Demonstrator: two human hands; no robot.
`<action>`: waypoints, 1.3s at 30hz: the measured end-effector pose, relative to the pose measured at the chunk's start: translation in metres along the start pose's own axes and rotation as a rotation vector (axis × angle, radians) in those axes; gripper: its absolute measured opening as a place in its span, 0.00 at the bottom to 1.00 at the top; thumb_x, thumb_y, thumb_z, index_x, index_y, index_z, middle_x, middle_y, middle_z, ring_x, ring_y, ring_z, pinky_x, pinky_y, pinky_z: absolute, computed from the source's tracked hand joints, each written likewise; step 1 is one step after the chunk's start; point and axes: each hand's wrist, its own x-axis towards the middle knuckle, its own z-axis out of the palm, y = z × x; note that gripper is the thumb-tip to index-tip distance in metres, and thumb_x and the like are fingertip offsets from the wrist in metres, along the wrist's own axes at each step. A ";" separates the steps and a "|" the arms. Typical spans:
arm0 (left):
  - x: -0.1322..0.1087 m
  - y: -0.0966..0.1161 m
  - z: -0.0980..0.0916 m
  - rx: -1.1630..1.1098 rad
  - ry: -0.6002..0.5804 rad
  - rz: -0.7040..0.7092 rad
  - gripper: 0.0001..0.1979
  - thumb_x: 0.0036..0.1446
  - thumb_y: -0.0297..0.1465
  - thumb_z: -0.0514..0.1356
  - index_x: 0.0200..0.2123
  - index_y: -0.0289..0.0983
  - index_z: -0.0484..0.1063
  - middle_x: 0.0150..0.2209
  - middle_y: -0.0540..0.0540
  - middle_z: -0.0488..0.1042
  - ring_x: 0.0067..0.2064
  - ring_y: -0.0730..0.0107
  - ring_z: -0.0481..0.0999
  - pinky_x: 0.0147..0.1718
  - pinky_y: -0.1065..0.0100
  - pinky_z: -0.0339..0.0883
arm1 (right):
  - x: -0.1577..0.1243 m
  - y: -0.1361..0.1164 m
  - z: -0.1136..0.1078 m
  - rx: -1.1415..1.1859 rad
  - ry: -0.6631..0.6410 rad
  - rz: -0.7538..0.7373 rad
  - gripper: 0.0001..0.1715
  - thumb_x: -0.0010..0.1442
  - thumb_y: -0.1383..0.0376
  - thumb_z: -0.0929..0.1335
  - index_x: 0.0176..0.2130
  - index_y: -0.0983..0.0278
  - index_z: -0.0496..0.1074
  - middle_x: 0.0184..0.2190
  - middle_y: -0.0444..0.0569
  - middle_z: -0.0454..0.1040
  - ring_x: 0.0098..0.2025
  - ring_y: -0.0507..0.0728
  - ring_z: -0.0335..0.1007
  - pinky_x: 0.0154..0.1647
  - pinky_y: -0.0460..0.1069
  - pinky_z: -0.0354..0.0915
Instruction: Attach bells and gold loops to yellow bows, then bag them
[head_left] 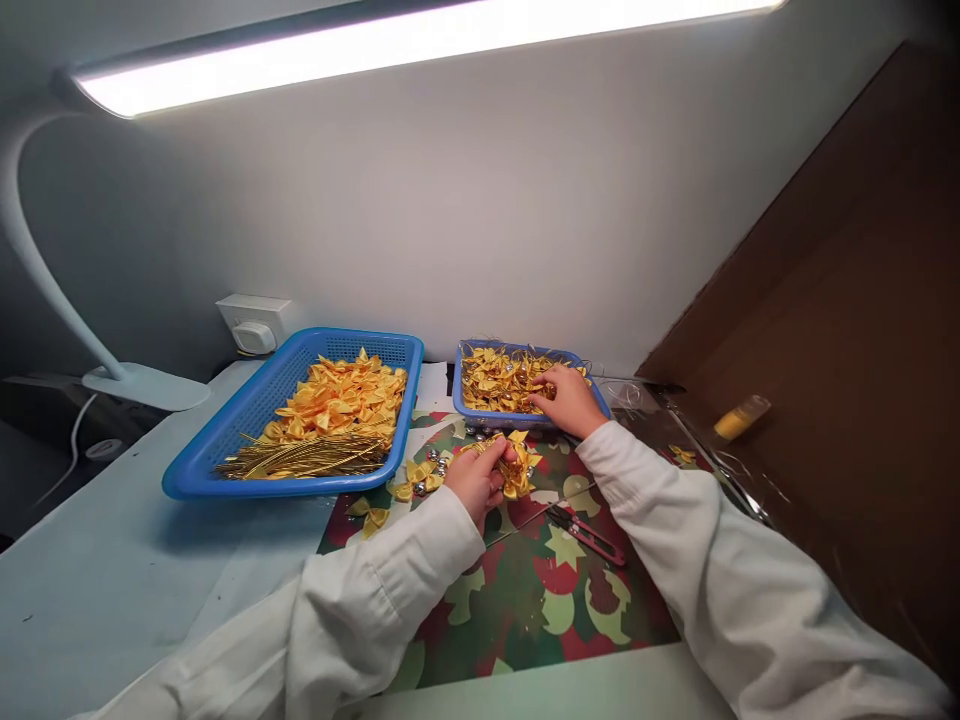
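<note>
My left hand (pixel 480 478) is closed around a bunch of gold ribbon bows (pixel 517 470) with thin gold ties and small silver bells, held above the camouflage-patterned mat. My right hand (pixel 571 400) reaches over the front right of the small blue basket (pixel 517 420), thumb and forefinger curled close together among its bows. That basket is full of gold bows (pixel 495 375) with wire ties and bells. What the right fingertips grip, if anything, is hard to make out. Loose gold bows (pixel 409 480) and silver bells (pixel 441 464) lie left of my left hand.
A larger blue basket (pixel 180 470) at left holds gold bows (pixel 349 395) and gold twist ties (pixel 315 455). Small dark red snips (pixel 592 535) and a thin rod (pixel 529 520) lie on the mat (pixel 525 620). A lamp (pixel 135 385) stands left; a brown panel (pixel 840 300) rises at right.
</note>
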 end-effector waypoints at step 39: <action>0.006 -0.009 -0.006 0.064 -0.020 -0.044 0.16 0.45 0.40 0.66 0.20 0.34 0.67 0.11 0.61 0.48 0.13 0.86 0.43 0.15 0.77 0.33 | 0.085 0.027 0.006 0.118 -0.033 0.223 0.06 0.49 0.64 0.69 0.24 0.65 0.69 0.24 0.46 0.73 0.26 0.52 0.65 0.30 0.46 0.62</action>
